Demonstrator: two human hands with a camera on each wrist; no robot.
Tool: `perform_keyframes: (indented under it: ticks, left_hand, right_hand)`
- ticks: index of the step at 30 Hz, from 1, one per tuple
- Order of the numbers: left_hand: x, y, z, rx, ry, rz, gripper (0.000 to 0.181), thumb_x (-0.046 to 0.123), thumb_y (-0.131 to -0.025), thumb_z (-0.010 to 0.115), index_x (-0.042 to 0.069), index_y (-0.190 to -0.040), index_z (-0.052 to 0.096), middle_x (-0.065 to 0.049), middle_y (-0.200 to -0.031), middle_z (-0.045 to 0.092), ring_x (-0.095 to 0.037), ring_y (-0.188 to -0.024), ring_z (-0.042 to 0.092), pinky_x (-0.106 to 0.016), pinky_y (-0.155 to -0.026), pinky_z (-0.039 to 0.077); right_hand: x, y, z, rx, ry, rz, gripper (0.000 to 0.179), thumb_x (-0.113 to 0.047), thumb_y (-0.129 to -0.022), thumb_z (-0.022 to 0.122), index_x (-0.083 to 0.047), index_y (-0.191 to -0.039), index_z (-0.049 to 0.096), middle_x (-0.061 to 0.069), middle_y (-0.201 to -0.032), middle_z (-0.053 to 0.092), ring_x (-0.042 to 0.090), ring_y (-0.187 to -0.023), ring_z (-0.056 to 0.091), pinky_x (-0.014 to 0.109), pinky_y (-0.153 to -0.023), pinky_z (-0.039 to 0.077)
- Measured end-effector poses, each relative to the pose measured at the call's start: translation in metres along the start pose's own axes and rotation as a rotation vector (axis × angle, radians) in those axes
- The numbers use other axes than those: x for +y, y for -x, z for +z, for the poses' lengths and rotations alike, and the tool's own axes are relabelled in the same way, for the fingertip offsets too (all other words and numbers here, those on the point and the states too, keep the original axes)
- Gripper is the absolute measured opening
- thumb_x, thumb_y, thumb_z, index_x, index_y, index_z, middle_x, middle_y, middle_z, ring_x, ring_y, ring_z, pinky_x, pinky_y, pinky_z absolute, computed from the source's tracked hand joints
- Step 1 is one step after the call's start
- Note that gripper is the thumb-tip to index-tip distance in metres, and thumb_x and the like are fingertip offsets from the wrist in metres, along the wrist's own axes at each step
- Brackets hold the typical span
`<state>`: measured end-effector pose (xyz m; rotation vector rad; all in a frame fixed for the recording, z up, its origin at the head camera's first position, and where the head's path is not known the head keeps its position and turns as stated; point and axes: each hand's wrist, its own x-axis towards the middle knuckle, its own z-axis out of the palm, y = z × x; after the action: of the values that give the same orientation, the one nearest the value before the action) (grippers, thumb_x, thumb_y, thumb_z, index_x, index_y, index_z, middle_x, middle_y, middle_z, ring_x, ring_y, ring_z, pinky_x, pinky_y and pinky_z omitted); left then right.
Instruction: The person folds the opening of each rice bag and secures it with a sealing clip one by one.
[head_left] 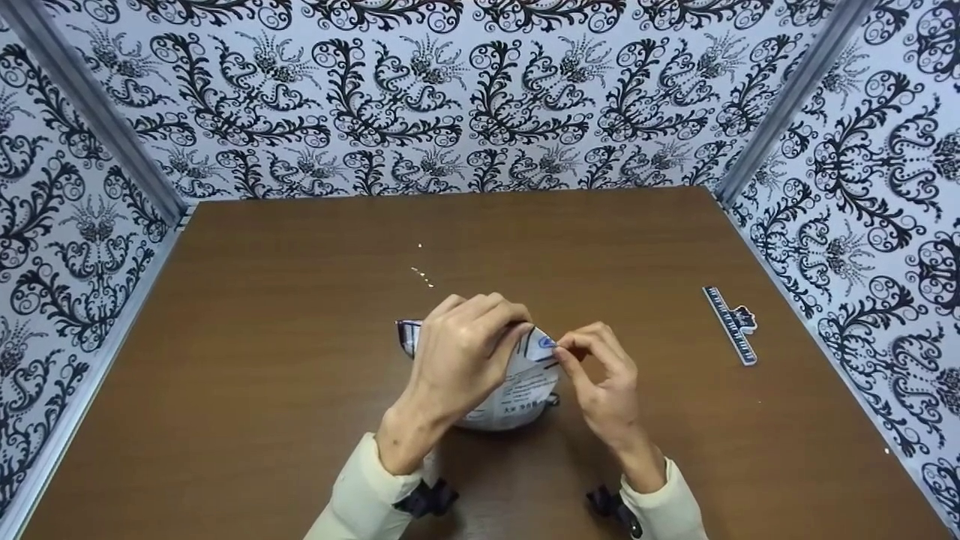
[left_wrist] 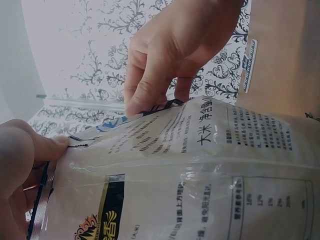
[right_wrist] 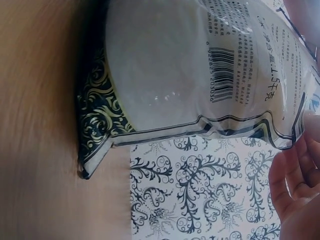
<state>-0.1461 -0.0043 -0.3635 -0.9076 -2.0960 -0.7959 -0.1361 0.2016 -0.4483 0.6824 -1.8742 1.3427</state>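
Note:
A clear plastic rice bag (head_left: 510, 397) with printed labels stands on the table in front of me, its back panel with barcode showing in the right wrist view. My left hand (head_left: 461, 352) grips the bag's top edge on the left side, thumb and fingers closed over the rim. At the top right corner my right hand (head_left: 611, 382) pinches the film between thumb and fingertips. Pale rice fills the bag's lower part (right_wrist: 155, 65), while the upper film is drawn up toward the hands. The bag's front face is mostly hidden.
A long bag clip (head_left: 731, 326) with a dark and white pattern lies on the table's right side. Several small pale grains (head_left: 424, 277) are scattered beyond the bag. Patterned walls (head_left: 450, 97) enclose the brown table (head_left: 262, 360) at the back and sides.

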Motion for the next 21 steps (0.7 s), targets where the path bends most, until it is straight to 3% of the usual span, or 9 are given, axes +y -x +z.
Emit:
perform_keyframes:
  ticks: [4, 9, 14, 18, 21]
  left_hand:
    - [-0.0001, -0.0001, 0.0007, 0.007, 0.004, 0.005, 0.007, 0.019, -0.098, 0.072, 0.016, -0.096, 0.078, 0.008, -0.088, 0.076, -0.006, -0.079, 0.071, -0.026, -0.073, 0.051]
    - [-0.0009, 0.0003, 0.0011, 0.020, 0.000, 0.020, 0.006, 0.020, -0.097, 0.073, 0.016, -0.096, 0.078, 0.008, -0.088, 0.076, -0.006, -0.079, 0.071, -0.026, -0.072, 0.050]
    - [-0.0011, 0.0003, 0.0007, 0.021, 0.006, 0.018, 0.005, 0.019, -0.096, 0.075, 0.016, -0.096, 0.079, 0.008, -0.088, 0.076, -0.007, -0.079, 0.071, -0.025, -0.071, 0.050]
    - [-0.0011, 0.0004, 0.0007, 0.021, 0.006, 0.017, 0.005, 0.019, -0.095, 0.075, 0.016, -0.096, 0.079, 0.007, -0.088, 0.077, -0.007, -0.078, 0.071, -0.025, -0.071, 0.050]
    - [-0.0008, -0.0002, 0.0000, 0.022, 0.003, 0.018, 0.005, 0.019, -0.096, 0.075, 0.016, -0.095, 0.079, 0.007, -0.088, 0.077, -0.007, -0.078, 0.071, -0.025, -0.070, 0.050]
  right_hand:
    - [0.0018, 0.0031, -0.0013, -0.002, -0.008, 0.011, 0.020, 0.017, -0.084, 0.073, 0.002, -0.096, 0.072, 0.012, -0.089, 0.062, 0.014, -0.087, 0.058, 0.022, -0.075, 0.049]
    - [0.0049, 0.0076, -0.0025, -0.002, -0.015, 0.011, 0.005, 0.005, -0.091, 0.073, 0.005, -0.095, 0.071, 0.012, -0.088, 0.061, 0.016, -0.086, 0.058, 0.023, -0.075, 0.049]
    - [0.0076, 0.0098, -0.0037, 0.006, -0.015, 0.005, 0.011, -0.003, -0.094, 0.074, 0.007, -0.093, 0.070, 0.012, -0.087, 0.061, 0.017, -0.085, 0.057, 0.021, -0.075, 0.049]
    - [0.0081, 0.0104, -0.0050, 0.002, -0.006, 0.002, 0.004, 0.002, -0.092, 0.073, 0.005, -0.094, 0.071, 0.012, -0.088, 0.061, 0.016, -0.086, 0.058, 0.020, -0.076, 0.049]
    - [0.0079, 0.0105, -0.0058, -0.004, 0.000, -0.001, 0.011, 0.012, -0.087, 0.073, 0.003, -0.095, 0.072, 0.013, -0.088, 0.062, 0.015, -0.086, 0.058, 0.020, -0.076, 0.049]
